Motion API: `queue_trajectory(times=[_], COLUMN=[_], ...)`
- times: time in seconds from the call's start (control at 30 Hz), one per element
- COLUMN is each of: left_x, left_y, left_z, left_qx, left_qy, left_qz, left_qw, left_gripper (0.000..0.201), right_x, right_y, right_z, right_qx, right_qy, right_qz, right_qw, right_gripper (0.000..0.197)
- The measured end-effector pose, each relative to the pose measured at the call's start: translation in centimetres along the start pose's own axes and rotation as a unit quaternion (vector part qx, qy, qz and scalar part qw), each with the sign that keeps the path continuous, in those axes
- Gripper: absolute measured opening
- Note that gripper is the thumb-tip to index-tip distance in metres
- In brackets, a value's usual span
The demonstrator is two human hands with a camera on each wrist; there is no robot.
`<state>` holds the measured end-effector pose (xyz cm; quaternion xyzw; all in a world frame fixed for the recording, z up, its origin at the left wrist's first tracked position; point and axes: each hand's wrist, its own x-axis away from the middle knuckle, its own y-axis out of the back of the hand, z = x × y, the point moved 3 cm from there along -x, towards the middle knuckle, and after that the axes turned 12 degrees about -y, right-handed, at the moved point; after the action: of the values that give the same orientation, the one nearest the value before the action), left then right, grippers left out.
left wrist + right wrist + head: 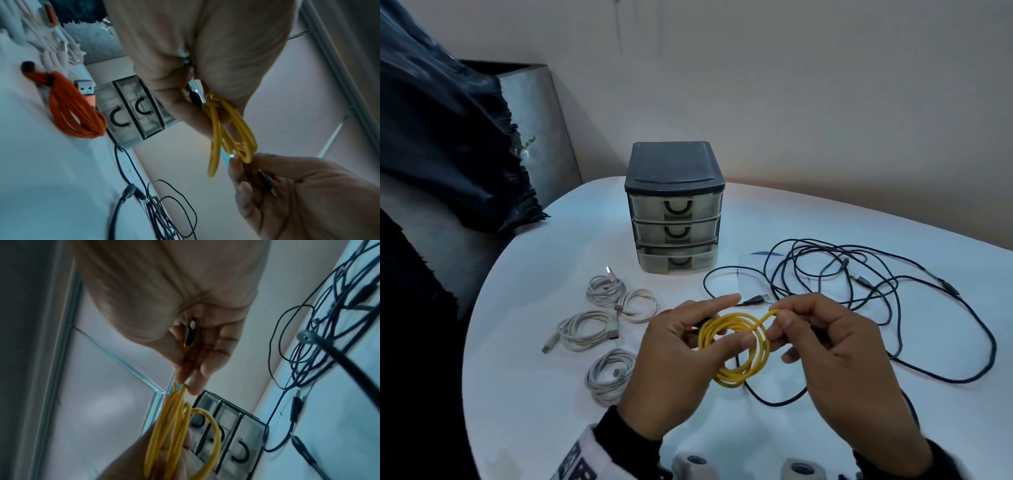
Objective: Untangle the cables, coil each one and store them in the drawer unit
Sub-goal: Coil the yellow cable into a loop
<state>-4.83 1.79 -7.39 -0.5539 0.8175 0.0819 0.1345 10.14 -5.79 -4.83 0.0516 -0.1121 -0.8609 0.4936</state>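
Now the yellow cable (pixel 734 346), wound into several loose loops, hangs between both hands: left hand (pixel 674 363) grips its nine-o'clock side, right hand (pixel 835 356) pinches the one-o'clock end.

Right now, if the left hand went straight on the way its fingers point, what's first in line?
Likely the black USB plug lying just beyond the left hand's fingertips, then the black cable tangle. The hand seems raised, so depth is uncertain.
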Motion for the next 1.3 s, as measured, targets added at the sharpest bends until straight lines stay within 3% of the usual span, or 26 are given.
queue_trajectory(times=[0.1,0.17,0.27,0.37,0.43,0.53,0.67,0.73,0.83,0.93,1.1,1.2,1.3], left_x=[-0.5,-0.9,-1.0,-0.8,-0.8,-0.8,-0.6,-0.5,-0.3,-0.3,-0.8,-0.8,-0.9], left_y=[0.4,1.2,1.9,1.6,1.3,1.0,0.6,0.4,0.1,-0.3,0.1,0.1,0.4], left_z=[-0.2,-0.4,-0.9,-0.7,-0.4,-0.6,-0.4,0.2,0.6,0.4,-0.2,-0.2,-0.3], left_qx=[0.060,0.102,0.066,0.057,0.137,0.275,0.344,0.320,0.154,0.020,-0.002,0.089,0.269], left_qy=[0.014,0.026,0.003,-0.008,0.026,0.097,0.146,0.161,0.114,0.026,-0.003,0.052,0.136], left_qz=[-0.058,-0.077,-0.077,-0.073,-0.067,-0.076,-0.067,-0.047,-0.007,0.019,-0.022,-0.039,-0.062], left_qw=[0.996,0.991,0.995,0.996,0.988,0.953,0.925,0.932,0.981,0.999,1.000,0.994,0.951], left_gripper=[0.021,0.020,0.020,0.017,0.018,0.021,0.024,0.032,0.029,0.012,0.007,0.021,0.020], right_x=[0.1,0.2,0.4,0.7,1.0,0.9,0.8,0.6,0.5,0.6,1.2,1.6,1.4], right_y=[0.6,0.6,0.3,0.1,0.1,0.1,-0.5,-0.5,0.0,0.3,0.3,0.4,1.2], right_z=[0.0,0.5,0.3,0.8,1.2,1.0,0.5,0.6,0.8,0.9,1.7,2.3,2.4], right_qx=[0.110,0.230,0.299,0.243,0.188,0.163,0.124,0.093,0.049,0.023,0.009,0.002,0.144], right_qy=[0.088,0.165,0.215,0.208,0.189,0.105,0.021,-0.003,-0.023,-0.028,-0.008,0.028,0.129], right_qz=[-0.027,-0.043,-0.048,-0.064,-0.053,-0.005,0.054,0.058,0.041,0.039,0.057,0.057,-0.028], right_qw=[0.990,0.958,0.928,0.945,0.962,0.981,0.991,0.994,0.998,0.999,0.998,0.998,0.981], right_gripper=[0.016,0.009,0.014,0.009,0.010,0.018,0.016,0.018,0.019,0.018,0.023,0.022,0.013])
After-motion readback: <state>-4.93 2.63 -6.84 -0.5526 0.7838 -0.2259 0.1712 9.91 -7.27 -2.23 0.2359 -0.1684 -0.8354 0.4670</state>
